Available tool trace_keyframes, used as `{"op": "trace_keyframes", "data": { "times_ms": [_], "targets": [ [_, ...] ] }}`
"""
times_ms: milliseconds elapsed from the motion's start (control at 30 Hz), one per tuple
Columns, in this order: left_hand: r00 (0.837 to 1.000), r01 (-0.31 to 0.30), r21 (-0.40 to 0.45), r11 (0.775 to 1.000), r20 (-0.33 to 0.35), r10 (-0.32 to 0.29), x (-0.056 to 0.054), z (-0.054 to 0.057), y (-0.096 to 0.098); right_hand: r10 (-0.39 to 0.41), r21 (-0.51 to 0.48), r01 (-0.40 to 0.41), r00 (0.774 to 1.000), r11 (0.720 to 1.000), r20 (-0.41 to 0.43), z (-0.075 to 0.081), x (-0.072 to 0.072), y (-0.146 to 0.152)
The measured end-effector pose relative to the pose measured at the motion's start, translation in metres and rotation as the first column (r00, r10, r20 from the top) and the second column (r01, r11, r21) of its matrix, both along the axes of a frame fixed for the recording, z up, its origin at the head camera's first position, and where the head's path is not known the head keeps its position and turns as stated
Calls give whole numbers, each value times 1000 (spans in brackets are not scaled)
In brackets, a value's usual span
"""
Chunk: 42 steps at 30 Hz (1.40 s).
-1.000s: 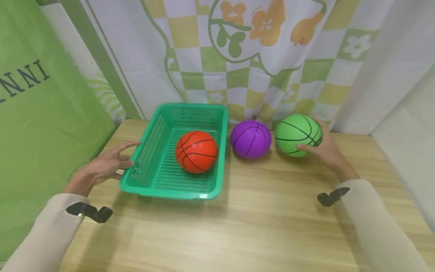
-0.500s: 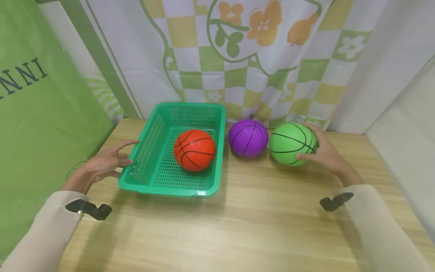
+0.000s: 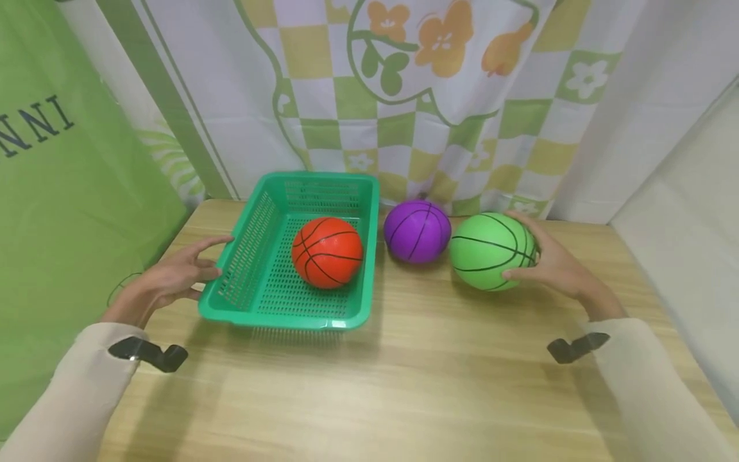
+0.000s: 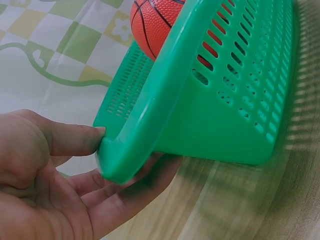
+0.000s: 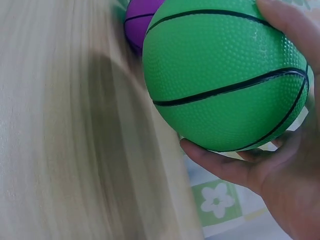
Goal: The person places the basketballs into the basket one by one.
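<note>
With thumb and fingers spread around its right side, my right hand [image 3: 557,266] grips a green ball with black basketball lines [image 3: 491,251]. In the right wrist view the green ball [image 5: 225,75] fills the palm side of the hand; whether it touches the table I cannot tell. My left hand [image 3: 176,276] holds the left rim of a green perforated plastic basket [image 3: 369,269]. The left wrist view has the thumb on top of the basket's rim [image 4: 145,115] and the fingers beneath it. Inside the basket lies a red ball [image 3: 327,253], toward its right side.
Between the basket and the green ball, a purple ball [image 3: 417,231] sits on the wooden table [image 3: 416,385]. A patterned curtain [image 3: 398,128] hangs behind the table. Green cloth [image 3: 75,224] covers the left side, and a pale wall [image 3: 693,186] stands at the right.
The green ball has moved toward me and slightly left, carried by my right hand. My left hand stays on the basket's rim. The whole view has shifted slightly.
</note>
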State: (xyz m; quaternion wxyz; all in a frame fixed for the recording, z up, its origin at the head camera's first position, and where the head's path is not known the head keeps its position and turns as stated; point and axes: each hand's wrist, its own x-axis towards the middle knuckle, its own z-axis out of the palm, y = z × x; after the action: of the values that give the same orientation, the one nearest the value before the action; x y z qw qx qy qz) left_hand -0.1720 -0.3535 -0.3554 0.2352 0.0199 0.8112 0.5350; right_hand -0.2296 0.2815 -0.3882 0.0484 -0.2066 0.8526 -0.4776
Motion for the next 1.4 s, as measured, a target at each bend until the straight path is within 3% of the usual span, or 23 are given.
{"op": "trace_keyframes", "data": {
  "times_ms": [433,667,833,967,1133,1400],
  "targets": [
    [1000,2,10,1000,-1,-2,2,0,2,50,46,-46,995,998,-84,31,12,-9],
    [1000,0,-3,1000,-2,0,3,0,2,132,34,-129,984,991,-121,46,14,-27],
    [1000,0,-14,1000,-8,0,2,1,1,217,48,-212,965,976,-145,65,18,-50],
    [1000,1,-18,1000,-7,-1,1,1,2,277,46,-273,954,961,-119,75,19,-72],
    [1000,-1,-20,1000,-7,1,0,0,2,362,13,-362,928,932,-93,76,13,-103],
    [1000,-4,-15,1000,-4,4,0,0,1,470,-73,-480,875,874,-119,74,10,-153]
  ]
}}
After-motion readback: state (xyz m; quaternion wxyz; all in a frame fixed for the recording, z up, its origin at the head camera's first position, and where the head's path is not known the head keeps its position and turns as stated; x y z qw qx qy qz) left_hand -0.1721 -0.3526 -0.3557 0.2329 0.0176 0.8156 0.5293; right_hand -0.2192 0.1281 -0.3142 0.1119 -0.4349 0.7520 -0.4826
